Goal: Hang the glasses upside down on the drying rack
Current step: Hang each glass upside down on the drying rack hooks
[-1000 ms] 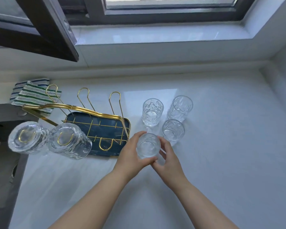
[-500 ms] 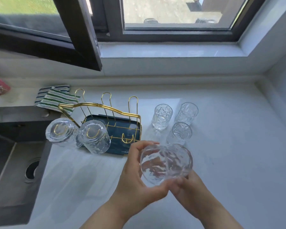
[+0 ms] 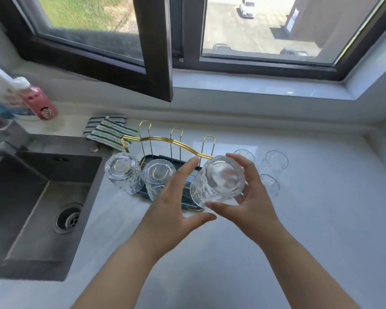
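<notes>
A gold wire drying rack (image 3: 172,140) on a dark blue tray (image 3: 163,158) stands on the white counter. Two clear glasses (image 3: 123,172) (image 3: 158,178) hang upside down on its front prongs. My right hand (image 3: 250,197) grips a third clear glass (image 3: 218,181), turned base-up and tilted, just in front of the rack's right end. My left hand (image 3: 176,204) is spread open beside that glass, fingers apart, seemingly not touching it. Three upright glasses (image 3: 275,161) stand on the counter to the right, partly hidden behind my right hand.
A steel sink (image 3: 31,204) with a drain lies at the left. A striped cloth (image 3: 107,130) lies behind the rack. Bottles, one pink (image 3: 39,103), stand at the far left. An inward-opened window frame (image 3: 154,52) hangs above the rack.
The glass was lifted off the counter, turned base-up and carried left toward the rack. My left hand has let go of it and spread open. The camera tilted up.
</notes>
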`<state>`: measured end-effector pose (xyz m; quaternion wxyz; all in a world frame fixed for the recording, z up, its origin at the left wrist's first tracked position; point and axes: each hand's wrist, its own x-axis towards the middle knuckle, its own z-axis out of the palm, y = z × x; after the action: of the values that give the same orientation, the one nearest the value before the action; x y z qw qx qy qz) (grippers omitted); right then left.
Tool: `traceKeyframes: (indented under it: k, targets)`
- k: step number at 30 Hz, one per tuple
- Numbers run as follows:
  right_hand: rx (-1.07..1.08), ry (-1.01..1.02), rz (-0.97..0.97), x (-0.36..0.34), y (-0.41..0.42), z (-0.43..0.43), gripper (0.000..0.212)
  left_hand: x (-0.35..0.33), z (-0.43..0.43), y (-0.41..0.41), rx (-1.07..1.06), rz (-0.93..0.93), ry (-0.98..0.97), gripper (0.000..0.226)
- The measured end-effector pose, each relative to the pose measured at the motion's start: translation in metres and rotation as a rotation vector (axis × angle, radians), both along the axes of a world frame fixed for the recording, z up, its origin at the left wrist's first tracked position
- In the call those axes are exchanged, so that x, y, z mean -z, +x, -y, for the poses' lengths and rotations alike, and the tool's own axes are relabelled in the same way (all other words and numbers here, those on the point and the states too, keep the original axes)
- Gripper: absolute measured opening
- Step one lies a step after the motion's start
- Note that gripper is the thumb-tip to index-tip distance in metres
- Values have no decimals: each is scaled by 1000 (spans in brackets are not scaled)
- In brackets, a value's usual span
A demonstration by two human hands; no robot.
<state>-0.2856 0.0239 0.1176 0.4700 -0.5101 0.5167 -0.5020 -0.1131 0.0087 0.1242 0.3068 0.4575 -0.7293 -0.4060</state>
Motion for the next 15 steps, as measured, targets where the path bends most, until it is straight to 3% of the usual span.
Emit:
traceKeyframes:
  k: [5, 15]
  targets:
    - [-14, 10, -82, 21, 10, 15, 83, 2, 18, 2, -10, 9, 114, 92]
    - [-58, 58, -230, 53, 17, 30, 78, 26, 30, -7, -149, 178, 86, 70]
